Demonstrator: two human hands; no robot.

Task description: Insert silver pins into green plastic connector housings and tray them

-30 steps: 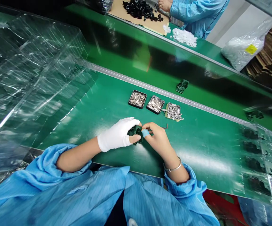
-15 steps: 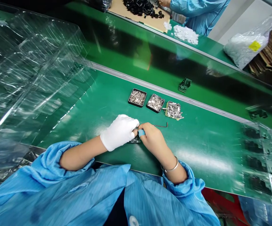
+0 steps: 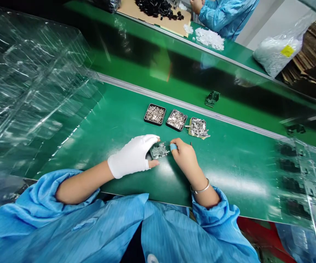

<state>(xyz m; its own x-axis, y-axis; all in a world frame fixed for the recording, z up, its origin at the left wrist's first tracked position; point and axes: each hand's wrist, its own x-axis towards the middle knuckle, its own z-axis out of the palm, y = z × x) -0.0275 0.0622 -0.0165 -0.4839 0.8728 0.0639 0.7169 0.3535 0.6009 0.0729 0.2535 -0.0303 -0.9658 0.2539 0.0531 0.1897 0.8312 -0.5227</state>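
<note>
My left hand (image 3: 133, 155), in a white glove with bare fingertips, grips a small dark green frame-like part (image 3: 159, 151) between thumb and fingers, just above the table. Its upper face shows, with slots and metal-looking details. Just right of it is my right hand (image 3: 184, 153), with a blue cover on one finger. Thumb and finger are pinched together; what they hold, if anything, is too small to make out. Behind this hand peeks the end of a thin bent rod (image 3: 191, 143), the rest hidden.
Two black trays (image 3: 155, 114) (image 3: 176, 119) of small shiny metal pieces stand ahead, beside a heap of silvery strips (image 3: 198, 127). A similar green part (image 3: 212, 98) sits beyond the rail. Clear plastic trays (image 3: 37, 80) fill the left; another (image 3: 303, 175) holds dark parts. A co-worker's sleeve (image 3: 218, 14) shows behind.
My hands have drawn apart, the right one moving rightward. The green part, mostly covered before, now shows between them. The rod is now largely hidden by my right hand. The view has shifted slightly.
</note>
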